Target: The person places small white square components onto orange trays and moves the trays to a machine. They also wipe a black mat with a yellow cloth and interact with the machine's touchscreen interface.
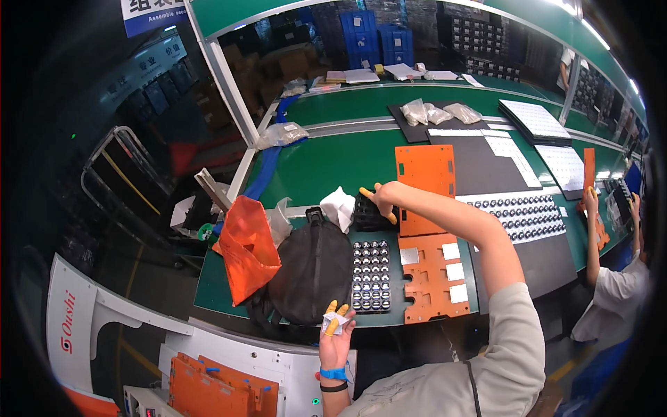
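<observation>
At the tabletop's (326, 174) near edge, left hand (335, 340) pinches a small white piece (333, 321); right hand (384, 194) grips the black tray (368, 212), parts tray (371, 276) already full.

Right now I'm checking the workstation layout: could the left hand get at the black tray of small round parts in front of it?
Probably yes. The left hand pinches a small white piece just below the black tray, nothing lies between them, and the right hand is busy farther up the bench.
</observation>
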`<state>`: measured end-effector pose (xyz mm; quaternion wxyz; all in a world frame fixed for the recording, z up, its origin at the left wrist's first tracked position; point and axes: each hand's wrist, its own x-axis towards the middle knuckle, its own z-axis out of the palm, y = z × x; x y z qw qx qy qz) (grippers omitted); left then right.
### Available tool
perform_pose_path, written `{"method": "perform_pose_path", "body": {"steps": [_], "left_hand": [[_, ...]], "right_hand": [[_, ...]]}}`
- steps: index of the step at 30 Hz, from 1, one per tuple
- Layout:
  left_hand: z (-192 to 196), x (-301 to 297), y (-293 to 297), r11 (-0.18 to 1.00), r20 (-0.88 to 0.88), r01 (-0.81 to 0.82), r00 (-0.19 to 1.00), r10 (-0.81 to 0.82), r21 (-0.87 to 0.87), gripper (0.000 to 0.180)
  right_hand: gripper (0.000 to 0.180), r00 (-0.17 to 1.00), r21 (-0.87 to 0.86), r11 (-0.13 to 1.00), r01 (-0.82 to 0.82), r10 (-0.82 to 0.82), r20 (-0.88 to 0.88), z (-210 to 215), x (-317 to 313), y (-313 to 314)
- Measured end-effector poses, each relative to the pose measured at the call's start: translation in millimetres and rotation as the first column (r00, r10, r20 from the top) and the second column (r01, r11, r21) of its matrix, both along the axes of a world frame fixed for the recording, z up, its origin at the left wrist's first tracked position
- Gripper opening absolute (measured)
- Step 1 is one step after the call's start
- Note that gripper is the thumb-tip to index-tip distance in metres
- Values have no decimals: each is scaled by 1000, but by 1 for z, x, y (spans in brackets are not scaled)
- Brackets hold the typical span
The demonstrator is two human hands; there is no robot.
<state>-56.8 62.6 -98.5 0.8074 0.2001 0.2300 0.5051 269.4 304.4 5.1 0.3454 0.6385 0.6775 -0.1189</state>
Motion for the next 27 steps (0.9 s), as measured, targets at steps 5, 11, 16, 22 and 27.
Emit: {"method": "perform_pose_path", "body": {"steps": [5,11,16,22,27], "left_hand": [[10,-5,-5,999,-15,34,999,-33,31,53],[11,-16,-8,993,-114,-41,992,53,110,51],[16,-9,-7,986,-158,-42,985,68,159,52],[8,2,-15,991,-171,-10,985,33,133,40],[13,15,-27,987,-123,49,992,-30,153,41]], "right_hand": [[124,984,285,957,51,1,-180,23,-11,-33],[31,764,610,766,-202,513,-391,42,-53,-138],[24,828,417,899,-131,331,-453,-1,-77,-242],[25,799,691,716,104,354,-487,-53,-85,-262],[28,772,736,639,222,345,-533,-64,-91,-271]]}}
